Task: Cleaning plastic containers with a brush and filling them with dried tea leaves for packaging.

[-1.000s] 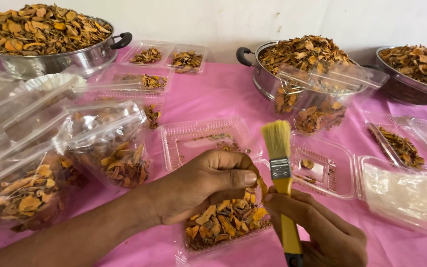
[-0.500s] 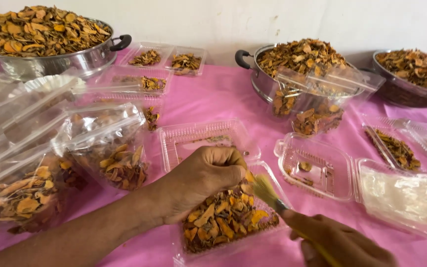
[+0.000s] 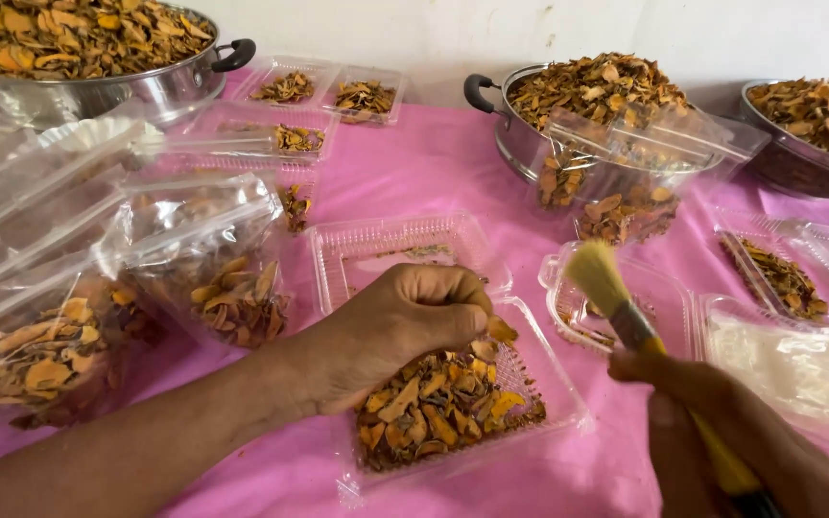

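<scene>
The left hand (image 3: 405, 326) pinches one dried slice (image 3: 501, 331) over the half-filled clear tray (image 3: 549, 384) at the bench's near edge; the right hand (image 3: 731, 432) grips a yellow-handled brush (image 3: 616, 297) upright. Several trays nearby sit unfilled.

The left hand (image 3: 405, 331) is curled into a fist and pinches a dried orange slice (image 3: 502, 331) over a clear plastic box (image 3: 549, 384) full of dried slices. The right hand (image 3: 731, 436) holds a paintbrush (image 3: 626, 312) by its yellow handle, with the pale bristles pointing up and tilted left. Big metal pots (image 3: 146, 91) heaped with slices stand at the back of the pink surface (image 3: 434, 173). Filled clear bags (image 3: 203, 278) lie at the left.
</scene>
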